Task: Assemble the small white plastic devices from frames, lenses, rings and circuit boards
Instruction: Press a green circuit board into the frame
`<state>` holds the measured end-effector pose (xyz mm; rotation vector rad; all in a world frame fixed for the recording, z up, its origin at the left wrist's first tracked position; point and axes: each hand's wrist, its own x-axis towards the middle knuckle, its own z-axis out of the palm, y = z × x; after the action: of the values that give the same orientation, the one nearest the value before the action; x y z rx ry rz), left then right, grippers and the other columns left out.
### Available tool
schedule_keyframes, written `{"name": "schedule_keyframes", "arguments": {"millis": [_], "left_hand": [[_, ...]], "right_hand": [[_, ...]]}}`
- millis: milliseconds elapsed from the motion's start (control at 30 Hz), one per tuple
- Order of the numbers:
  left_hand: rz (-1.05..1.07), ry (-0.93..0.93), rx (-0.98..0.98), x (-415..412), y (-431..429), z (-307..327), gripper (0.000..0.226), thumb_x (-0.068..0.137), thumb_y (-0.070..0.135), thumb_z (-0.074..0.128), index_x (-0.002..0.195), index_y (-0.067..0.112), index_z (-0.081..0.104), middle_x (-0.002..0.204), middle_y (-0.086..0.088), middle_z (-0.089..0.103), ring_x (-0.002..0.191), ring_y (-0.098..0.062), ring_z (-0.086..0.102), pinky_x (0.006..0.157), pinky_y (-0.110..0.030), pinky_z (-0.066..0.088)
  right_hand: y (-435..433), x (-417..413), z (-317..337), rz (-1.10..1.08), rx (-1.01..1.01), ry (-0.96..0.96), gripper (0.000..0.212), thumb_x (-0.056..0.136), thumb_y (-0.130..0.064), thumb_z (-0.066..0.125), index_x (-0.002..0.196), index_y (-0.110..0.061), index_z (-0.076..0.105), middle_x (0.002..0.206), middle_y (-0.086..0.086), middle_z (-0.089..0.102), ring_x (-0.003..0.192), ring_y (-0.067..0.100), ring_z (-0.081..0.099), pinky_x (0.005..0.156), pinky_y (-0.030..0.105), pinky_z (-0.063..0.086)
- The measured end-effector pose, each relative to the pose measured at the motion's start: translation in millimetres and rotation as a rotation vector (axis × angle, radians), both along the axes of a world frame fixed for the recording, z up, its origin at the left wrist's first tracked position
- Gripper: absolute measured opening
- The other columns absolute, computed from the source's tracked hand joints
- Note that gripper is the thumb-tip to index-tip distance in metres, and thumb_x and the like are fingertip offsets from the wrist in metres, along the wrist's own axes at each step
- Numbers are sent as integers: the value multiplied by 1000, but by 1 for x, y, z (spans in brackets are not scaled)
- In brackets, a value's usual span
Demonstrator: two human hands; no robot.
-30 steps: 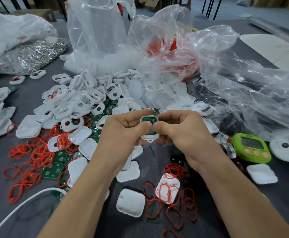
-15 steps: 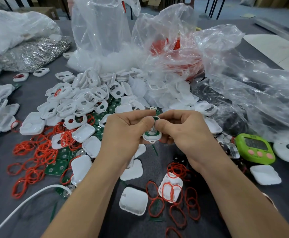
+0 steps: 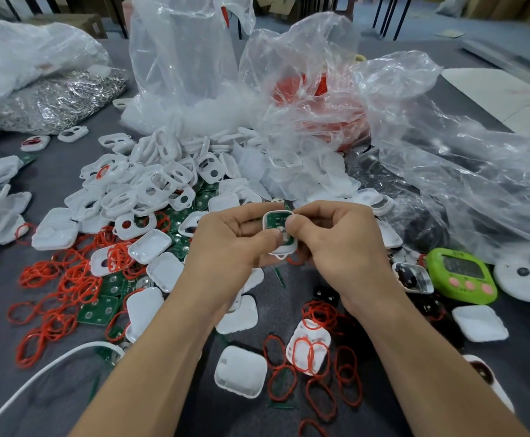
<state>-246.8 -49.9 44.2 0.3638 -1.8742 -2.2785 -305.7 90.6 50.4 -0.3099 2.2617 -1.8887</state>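
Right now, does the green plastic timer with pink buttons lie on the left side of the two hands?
No, the green plastic timer lies to the right of the right hand, at the table's right side.

Light: bright, even, with soft shadows.
Glare: sheen on the clear plastic bags (image 3: 188, 58).
Edges: my view bends and blurs slightly.

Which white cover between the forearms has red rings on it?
The right cover, nearest the right forearm: red rings lie across it; the bare cover lies left of it.
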Motion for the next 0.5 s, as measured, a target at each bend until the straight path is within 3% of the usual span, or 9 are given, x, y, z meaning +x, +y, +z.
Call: {"name": "schedule_keyframes", "arguments": {"millis": [133, 200, 367, 500], "left_hand": [[28, -9, -41, 0, 0, -1, 29, 88, -12, 68, 104, 11, 76, 87, -14, 80, 80, -32, 78, 72, -42, 66], [47, -13, -56, -1, -1, -1, 31, 87, -13, 69, 100, 14, 77, 85, -11, 80, 74, -26, 78, 65, -35, 65], [56, -28, -106, 0, 1, -3, 34, 84, -11, 74, 94, 21, 78, 86, -9, 80, 81, -32, 78, 71, -43, 65], [22, -21, -121, 0, -1, -2, 36, 83, -14, 73, 98, 18, 78, 85, -8, 80, 74, -19, 77, 62, -30, 63]], "right_hand": [[2, -3, -4, 58, 14, -13, 4, 81, -25, 77, 81, -28, 78, 64, 1, 74, 52, 14, 69, 54, 26, 51], [2, -4, -5, 96, 25, -22, 8, 77, -26, 74, 83, -25, 79, 66, 1, 75, 55, 14, 69, 56, 26, 51], [4, -5, -6, 131, -1, -50, 16, 85, -5, 76, 80, -20, 78, 62, 2, 73, 52, 10, 65, 50, 18, 47], [4, -5, -3, 129, -83, -116, 20, 83, 10, 73, 83, -9, 76, 60, 5, 70, 47, 9, 60, 47, 16, 45]]}}
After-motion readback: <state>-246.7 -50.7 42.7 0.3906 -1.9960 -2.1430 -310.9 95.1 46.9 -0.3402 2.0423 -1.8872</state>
